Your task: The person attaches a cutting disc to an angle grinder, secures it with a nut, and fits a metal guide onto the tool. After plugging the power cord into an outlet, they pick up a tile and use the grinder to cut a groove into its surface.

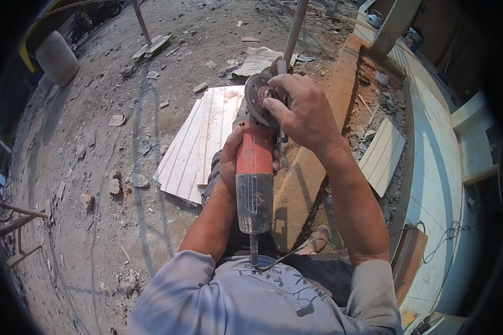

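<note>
A red and black angle grinder points away from me, its cord running back from the dark handle end. My left hand is wrapped around its red body from the side and underneath. At the far end sits a dark round disc with holes and a reddish centre. My right hand is closed over that disc, thumb and fingers pinching near its hub. The fingers partly cover the hub, so any small part between them is hidden.
Long pale panels lie stacked on the rubble-strewn ground beyond the grinder. A brown concrete ledge runs along the right, with another pale panel past it. A metal pole stands ahead, and a pale drum is far left.
</note>
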A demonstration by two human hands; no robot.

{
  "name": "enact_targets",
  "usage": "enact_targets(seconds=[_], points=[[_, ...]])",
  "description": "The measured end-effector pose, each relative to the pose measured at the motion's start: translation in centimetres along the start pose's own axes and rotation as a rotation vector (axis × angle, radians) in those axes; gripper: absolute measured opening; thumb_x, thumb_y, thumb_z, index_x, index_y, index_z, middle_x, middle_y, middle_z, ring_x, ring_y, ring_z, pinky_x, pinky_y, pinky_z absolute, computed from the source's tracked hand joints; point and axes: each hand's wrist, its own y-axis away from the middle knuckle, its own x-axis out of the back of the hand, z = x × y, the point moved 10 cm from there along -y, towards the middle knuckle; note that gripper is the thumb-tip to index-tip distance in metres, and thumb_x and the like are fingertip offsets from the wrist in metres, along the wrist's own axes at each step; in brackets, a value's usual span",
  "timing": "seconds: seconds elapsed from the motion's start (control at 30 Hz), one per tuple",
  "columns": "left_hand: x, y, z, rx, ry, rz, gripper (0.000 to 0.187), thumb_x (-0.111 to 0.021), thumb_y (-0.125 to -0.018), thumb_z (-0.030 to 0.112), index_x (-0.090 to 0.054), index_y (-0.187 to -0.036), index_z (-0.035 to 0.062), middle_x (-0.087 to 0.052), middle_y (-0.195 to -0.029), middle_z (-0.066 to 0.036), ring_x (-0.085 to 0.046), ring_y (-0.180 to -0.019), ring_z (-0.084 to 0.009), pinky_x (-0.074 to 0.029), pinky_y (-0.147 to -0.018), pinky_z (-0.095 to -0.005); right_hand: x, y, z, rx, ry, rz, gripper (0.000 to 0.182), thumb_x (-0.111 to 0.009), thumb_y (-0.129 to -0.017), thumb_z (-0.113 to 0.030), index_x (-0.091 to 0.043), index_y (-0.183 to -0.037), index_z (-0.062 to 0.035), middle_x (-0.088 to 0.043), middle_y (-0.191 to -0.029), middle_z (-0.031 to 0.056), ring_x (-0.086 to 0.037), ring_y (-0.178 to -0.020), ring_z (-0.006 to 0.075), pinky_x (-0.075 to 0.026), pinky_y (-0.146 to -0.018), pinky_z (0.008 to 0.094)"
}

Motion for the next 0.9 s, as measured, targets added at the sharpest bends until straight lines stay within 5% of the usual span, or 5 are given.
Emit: enact_targets(seconds=[0.33,0.53,0.6,0.7,0.9], points=[[-0.1,-0.2,0.1,-0.02,0.06,-0.061,0.065,-0.051,-0.101,0.052,-0.045,-0.138,0.0003,-0.064,-0.114,-0.021,-0.075,-0.078,-0.0299,-0.069,-0.066,-0.0391,0.0,0.4,-1.1,0.179,-0.094,0.035,0.039,-0.066,-0.076,0.006,-0.068,-0.114,-0.0011,-0.07,-0.113,0.017,-0.064,-0.114,0.0352,-0.049,-0.103,0.0444],[-0.2,-0.2,0.2,-0.027,0.063,-0.016,0.065,-0.051,-0.101,0.052,-0.044,-0.139,-0.0008,-0.064,-0.115,-0.022,-0.075,-0.077,-0.0306,-0.068,-0.064,-0.039,0.9,0.2,0.1,0.069,-0.208,0.106,0.031,-0.065,-0.083,-0.002,-0.065,-0.114,0.0007,-0.068,-0.106,0.0153,-0.067,-0.099,0.028,-0.055,-0.091,0.039],[-0.1,0.0,0.3,-0.032,0.052,-0.002,0.065,-0.051,-0.101,0.052,-0.043,-0.139,-0.0006,-0.063,-0.115,-0.022,-0.075,-0.076,-0.0309,-0.068,-0.064,-0.0387,1.2,1.1,4.6,-0.255,-0.957,0.267,0.028,-0.068,-0.088,-0.01,-0.065,-0.114,0.0011,-0.066,-0.102,0.0113,-0.067,-0.095,0.0186,-0.057,-0.081,0.033],[-0.6,0.0,0.3,-0.018,0.064,-0.015,0.065,-0.05,-0.101,0.052,-0.044,-0.139,0.0002,-0.063,-0.115,-0.022,-0.075,-0.076,-0.0308,-0.068,-0.064,-0.0374,-0.1,2.3,5.8,-0.472,-1.352,0.205,0.03,-0.072,-0.091,-0.017,-0.065,-0.114,0.0008,-0.065,-0.096,0.0054,-0.067,-0.089,0.0138,-0.057,-0.071,0.0301],[-0.8,-0.2,0.1,-0.044,0.089,-0.026,0.061,-0.047,-0.102,0.053,-0.047,-0.134,0.002,-0.064,-0.114,-0.02,-0.073,-0.074,-0.0284,-0.066,-0.063,-0.0362,0.1,2.9,-0.5,-0.251,-0.102,0.082,0.031,-0.079,-0.085,-0.03,-0.066,-0.094,-0.0037,-0.066,-0.083,0.0095,-0.067,-0.07,0.0207,-0.056,-0.06,0.0345]])
